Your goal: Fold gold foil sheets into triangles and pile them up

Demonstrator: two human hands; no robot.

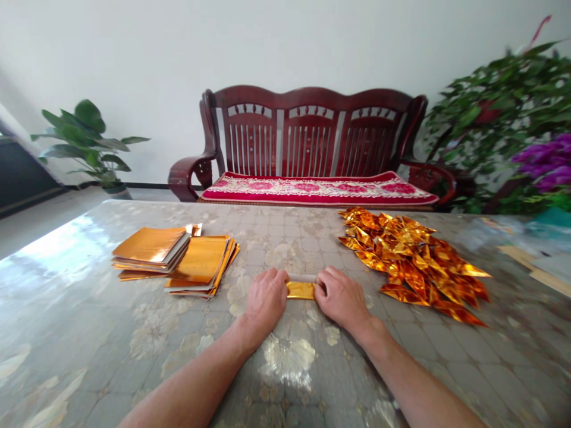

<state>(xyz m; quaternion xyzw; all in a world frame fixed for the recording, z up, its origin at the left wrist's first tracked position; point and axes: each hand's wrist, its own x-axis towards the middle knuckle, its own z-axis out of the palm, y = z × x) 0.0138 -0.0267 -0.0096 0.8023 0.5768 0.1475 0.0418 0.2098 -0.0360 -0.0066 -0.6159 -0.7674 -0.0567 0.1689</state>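
A sheet of gold foil paper (301, 290) lies on the table between my hands, its gold side folded over and a pale strip showing along the far edge. My left hand (269, 297) grips its left end with curled fingers. At the right end, my right hand (341, 297) is closed on the same sheet. Both thumbs are mostly hidden. To the left sit two stacks of flat gold foil paper (198, 261), partly overlapping. On the right is a heap of folded, pointed gold foil pieces (410, 255).
The table (285, 235) has a glossy, flower-patterned cover. Clear plastic and cardboard pieces (535, 267) lie at its right side. Beyond the far edge stands a dark red wooden bench (310, 131) with a red patterned cushion. Potted plants (87, 142) flank it.
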